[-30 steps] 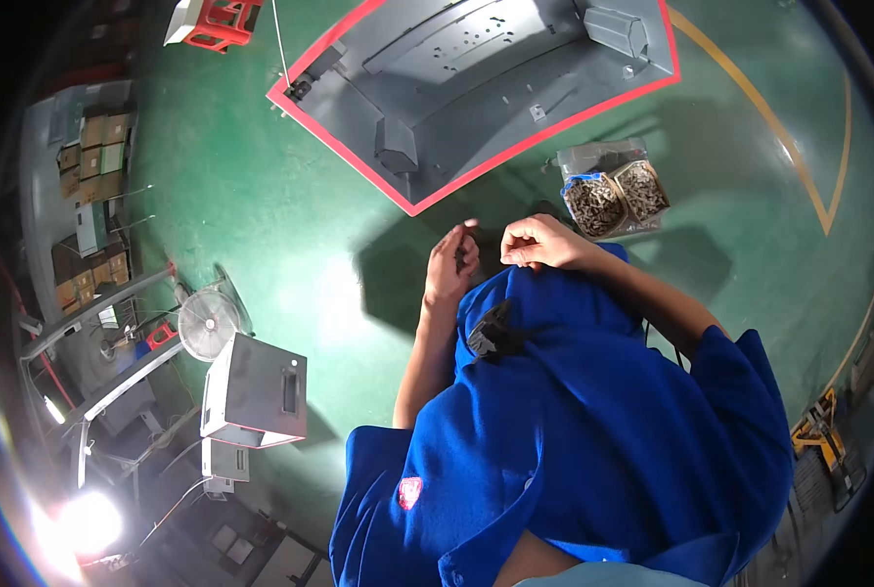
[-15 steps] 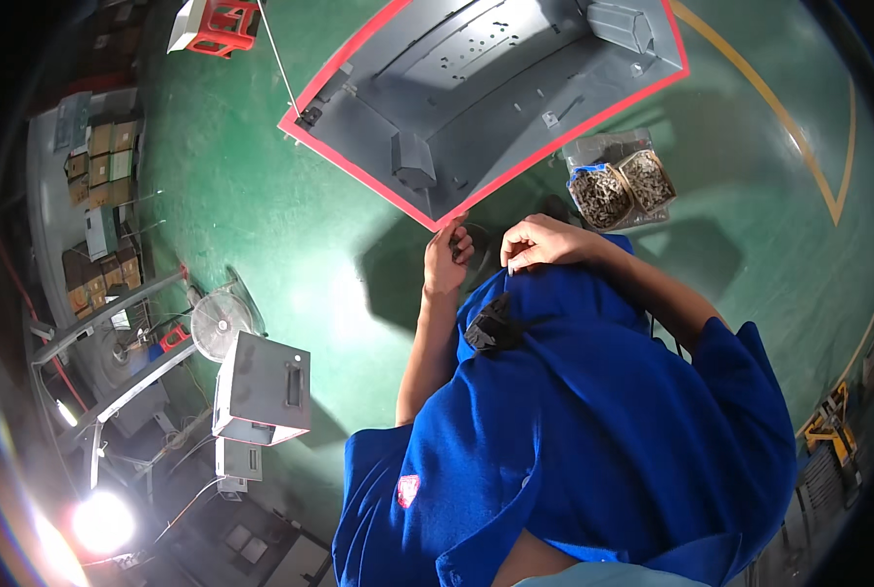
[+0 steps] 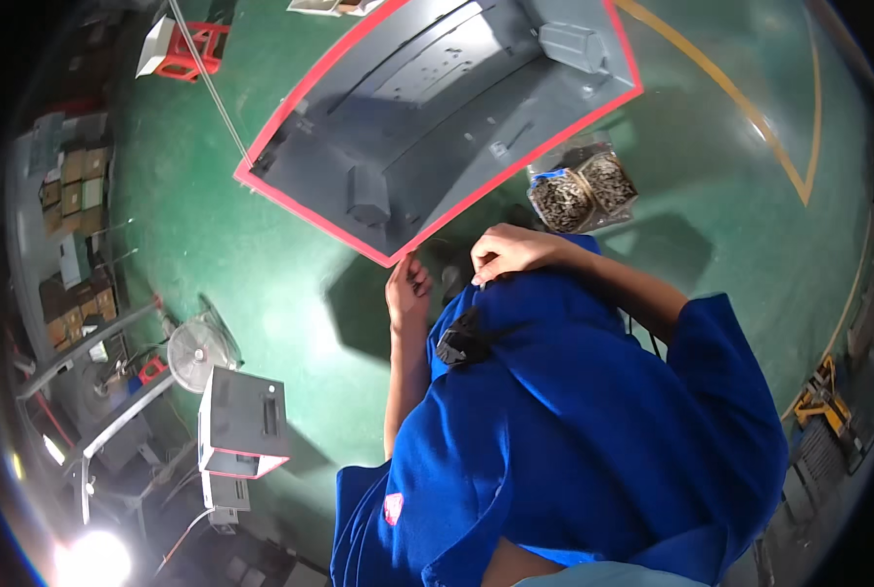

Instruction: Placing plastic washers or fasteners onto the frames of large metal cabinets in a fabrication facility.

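Observation:
A large grey metal cabinet shell (image 3: pixel 427 147) with a red-edged rim lies open in front of me. My left hand (image 3: pixel 408 290) is at its nearest corner, a fingertip at the red edge. The other fingers are curled, and what they hold, if anything, is hidden. Close beside it on the right, my right hand (image 3: pixel 508 252) rests over my blue work garment (image 3: pixel 574 362). Its thumb and fingers are pinched together; I cannot make out what is between them. A black clip-like object (image 3: pixel 461 339) sits on the front of the garment.
Two containers of small metal fasteners (image 3: pixel 585 191) stand right of the cabinet's near edge. At the left are a fan (image 3: pixel 198 354), a smaller grey metal box (image 3: pixel 245 416) and stacked cartons (image 3: pixel 73 196). A red stool (image 3: pixel 190 51) stands far left, near a thin pole (image 3: pixel 202 73).
The whole view has shifted, so the cabinet, fastener containers and hands appear farther left and lower. Both hands keep nearly the same pose, the left still by the cabinet's corner.

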Demonstrator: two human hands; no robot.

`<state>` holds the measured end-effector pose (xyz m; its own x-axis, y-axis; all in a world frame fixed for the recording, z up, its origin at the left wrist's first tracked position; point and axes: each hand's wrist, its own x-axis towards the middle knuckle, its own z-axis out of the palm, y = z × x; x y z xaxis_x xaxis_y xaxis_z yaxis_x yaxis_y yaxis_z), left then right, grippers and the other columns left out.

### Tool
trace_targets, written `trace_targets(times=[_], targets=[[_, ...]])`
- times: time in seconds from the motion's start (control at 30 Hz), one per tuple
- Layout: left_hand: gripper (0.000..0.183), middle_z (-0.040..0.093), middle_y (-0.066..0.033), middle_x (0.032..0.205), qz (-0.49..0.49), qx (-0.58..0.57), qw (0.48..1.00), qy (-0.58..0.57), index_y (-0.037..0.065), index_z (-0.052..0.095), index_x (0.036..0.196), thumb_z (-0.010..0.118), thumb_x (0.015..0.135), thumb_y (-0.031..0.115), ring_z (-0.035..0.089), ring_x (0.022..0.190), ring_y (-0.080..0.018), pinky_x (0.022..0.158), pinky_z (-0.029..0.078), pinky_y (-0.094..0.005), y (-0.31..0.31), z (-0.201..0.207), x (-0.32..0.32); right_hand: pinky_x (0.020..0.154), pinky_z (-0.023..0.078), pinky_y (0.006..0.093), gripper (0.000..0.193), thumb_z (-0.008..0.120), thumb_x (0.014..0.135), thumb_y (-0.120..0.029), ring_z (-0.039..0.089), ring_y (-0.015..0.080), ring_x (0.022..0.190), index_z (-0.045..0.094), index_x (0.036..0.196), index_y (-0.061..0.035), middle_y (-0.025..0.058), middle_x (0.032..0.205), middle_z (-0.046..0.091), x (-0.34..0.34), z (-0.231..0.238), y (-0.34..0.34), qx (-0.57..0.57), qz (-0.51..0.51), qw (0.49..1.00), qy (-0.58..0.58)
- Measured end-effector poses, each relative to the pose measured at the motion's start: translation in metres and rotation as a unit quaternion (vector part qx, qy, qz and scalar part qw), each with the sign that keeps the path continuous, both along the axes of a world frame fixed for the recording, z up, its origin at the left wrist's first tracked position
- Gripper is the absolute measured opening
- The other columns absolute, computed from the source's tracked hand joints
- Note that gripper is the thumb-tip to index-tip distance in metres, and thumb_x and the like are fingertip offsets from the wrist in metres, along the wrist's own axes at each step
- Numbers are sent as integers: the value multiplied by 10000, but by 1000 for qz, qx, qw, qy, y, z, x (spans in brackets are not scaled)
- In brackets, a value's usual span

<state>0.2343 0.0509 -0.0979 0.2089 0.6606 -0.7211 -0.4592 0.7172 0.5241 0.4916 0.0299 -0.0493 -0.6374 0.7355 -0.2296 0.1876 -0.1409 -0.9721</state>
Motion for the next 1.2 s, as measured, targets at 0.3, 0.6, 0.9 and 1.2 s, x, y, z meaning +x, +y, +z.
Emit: trace_targets(times=[0.3, 0.6, 0.9, 1.2], targets=[[259, 376, 37, 677, 102, 13, 991, -81, -9, 497, 1171, 462, 954, 127, 301, 527, -54, 435, 248, -193, 1, -20, -23, 520, 479, 292, 297, 641, 855, -282, 626, 157, 568, 629, 772, 3, 90, 666, 655, 22, -6, -4, -127, -5, 992, 17], [281, 405, 35, 661, 52, -34, 991, -122, -4, 506, 1194, 482, 947, 128, 336, 538, -58, 422, 263, -200, 7, -29, -31, 535, 495, 268, 211, 622, 870, -184, 632, 144, 615, 618, 819, 21, 87, 735, 666, 60, 7, 13, -87, -65, 985, 135], [195, 531, -66, 913, -42, -1, 996, -74, 10, 516, 1045, 428, 981, 172, 530, 854, -145, 719, 454, -225, 12, 60, 97, 642, 491, 256, 110, 626, 869, -129, 615, 99, 738, 636, 861, -20, 34, 813, 663, 127, 44, 31, 24, -300, 935, 190], [596, 451, -205, 1315, -167, 52, 927, -333, -48, 395, 1326, 282, 988, 429, 426, 1255, -332, 1089, 326, -450, 43, 121, 176, 826, 461, 336, 122, 679, 755, -85, 564, 229, 966, 670, 873, -54, 71, 1011, 617, 125, 83, 28, 300, -288, 909, -34]])
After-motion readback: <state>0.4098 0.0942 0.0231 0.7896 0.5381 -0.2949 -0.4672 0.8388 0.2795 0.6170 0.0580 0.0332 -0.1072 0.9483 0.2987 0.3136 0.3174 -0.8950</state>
